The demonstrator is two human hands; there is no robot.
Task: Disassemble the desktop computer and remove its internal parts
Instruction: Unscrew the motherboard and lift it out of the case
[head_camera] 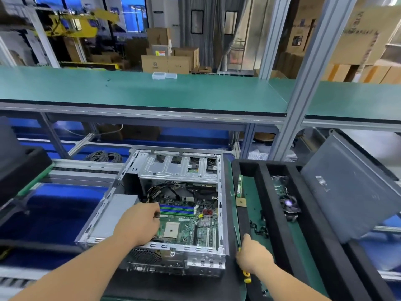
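Observation:
An open desktop case (180, 168) lies on its side in front of me, its green motherboard (186, 227) exposed with blue and green memory slots (178, 209) and a bare CPU socket (171, 229). My left hand (138, 224) reaches into the case, fingertips curled at the left end of the memory slots; what they pinch is hidden. My right hand (253, 255) grips a yellow-handled screwdriver (246, 275) just right of the case, its shaft pointing away from me.
A black foam tray (260, 183) on the right holds a removed memory stick (239, 185), a small chip (240, 202), loose screws (259, 229) and a cooler fan (288, 203). The grey side panel (351, 192) leans behind it. A green shelf (152, 92) runs overhead.

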